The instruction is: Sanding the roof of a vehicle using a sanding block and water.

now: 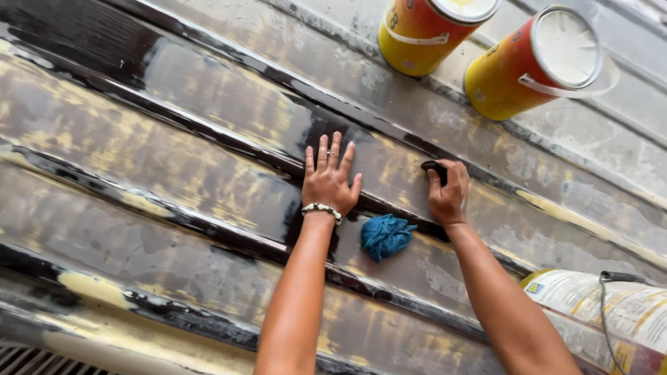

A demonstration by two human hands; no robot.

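Head view: left hand (328, 182) lies flat, fingers spread, on the ribbed panel (174, 139); blue rag (385, 236) sits between the wrists; right hand (448, 194) grips a small black pad (432, 167) pressed against the panel

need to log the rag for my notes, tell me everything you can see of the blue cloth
The blue cloth is a small teal-blue rag, soft fabric by its look, crumpled into a loose wad with folds and creases. It lies on the worn, ribbed dark surface, across a raised ridge, between the person's two forearms. Neither hand holds it: the left hand is spread flat on the surface above and beside it, and the right hand grips a small black object further up.
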